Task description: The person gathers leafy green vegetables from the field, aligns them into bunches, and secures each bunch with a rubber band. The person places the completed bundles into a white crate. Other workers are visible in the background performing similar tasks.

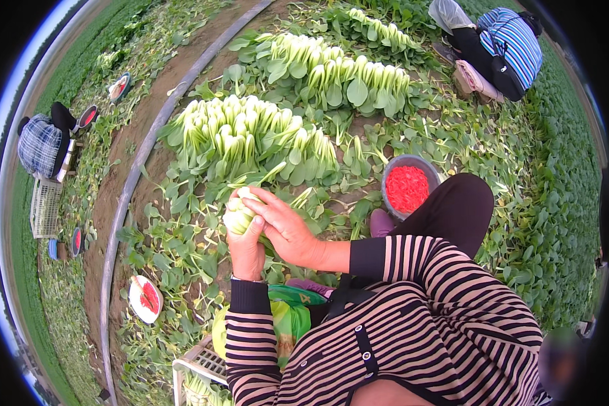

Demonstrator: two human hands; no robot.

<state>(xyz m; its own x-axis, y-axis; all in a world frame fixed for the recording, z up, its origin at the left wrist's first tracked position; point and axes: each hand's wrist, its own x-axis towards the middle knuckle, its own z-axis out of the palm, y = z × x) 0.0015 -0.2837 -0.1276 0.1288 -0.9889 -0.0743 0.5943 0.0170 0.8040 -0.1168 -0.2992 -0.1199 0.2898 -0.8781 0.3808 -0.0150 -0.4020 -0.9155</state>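
My left hand [245, 252] and my right hand [289, 231] are together in front of me, both closed around pale green bok choy [237, 218]. The stem bases show at the fingers, and part of the leaves is hidden behind my hands. Just beyond them, a thick row of bok choy [240, 128] lies on the leafy ground with its pale stems up. Near my knee stands a grey bucket [388, 196] full of small red strips [407, 187], apart from both hands.
More bok choy rows [345, 74] lie farther off. A grey hose [125, 196] curves along the left. Nearby are a white dish [137, 308] with red pieces and a white crate [183, 369]. One person [511, 51] sits at upper right, another [40, 145] at far left beside a crate [44, 210].
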